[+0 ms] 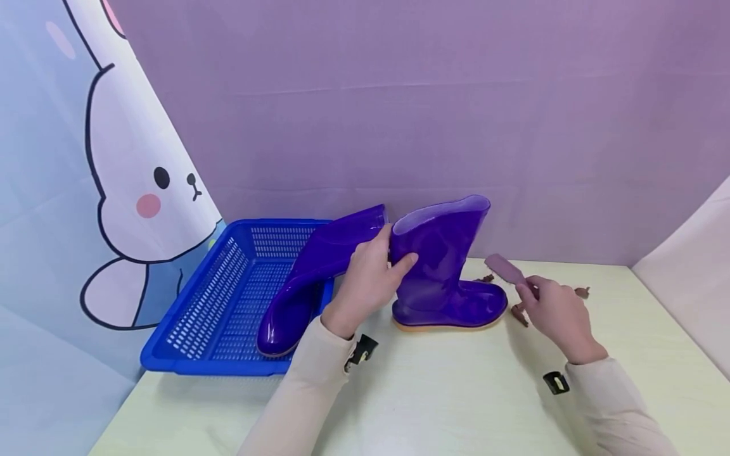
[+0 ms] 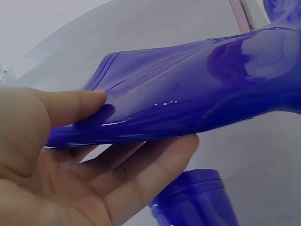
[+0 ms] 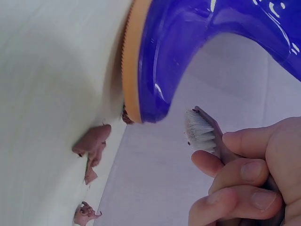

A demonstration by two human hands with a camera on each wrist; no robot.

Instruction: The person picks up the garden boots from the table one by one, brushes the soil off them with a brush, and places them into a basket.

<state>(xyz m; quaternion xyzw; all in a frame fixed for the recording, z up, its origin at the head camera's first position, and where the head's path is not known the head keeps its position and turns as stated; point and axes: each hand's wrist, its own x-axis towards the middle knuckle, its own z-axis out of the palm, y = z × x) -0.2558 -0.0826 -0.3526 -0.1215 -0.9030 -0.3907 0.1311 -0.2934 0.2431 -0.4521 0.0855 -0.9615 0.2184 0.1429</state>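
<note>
A shiny purple rain boot [image 1: 433, 272] stands upright with its toe to the right; I cannot tell whether its tan sole [image 3: 133, 61] touches the table. My left hand [image 1: 367, 272] grips the back of the shaft near the top, its thumb on the near side in the left wrist view. To the right of the toe, my right hand [image 1: 561, 320] holds a small brush [image 1: 506, 269] by its handle. Pale bristles [image 3: 201, 131] with dark specks show in the right wrist view, apart from the boot. Brown crumpled scraps [image 3: 94, 141] lie on the table near the toe.
On the left sits a blue plastic basket [image 1: 239, 366] with perforated sides. Another purple boot [image 1: 319, 259] lies tilted in it, its shaft over the right rim. A purple cloth [image 1: 399, 114] hangs behind the pale table [image 1: 456, 392].
</note>
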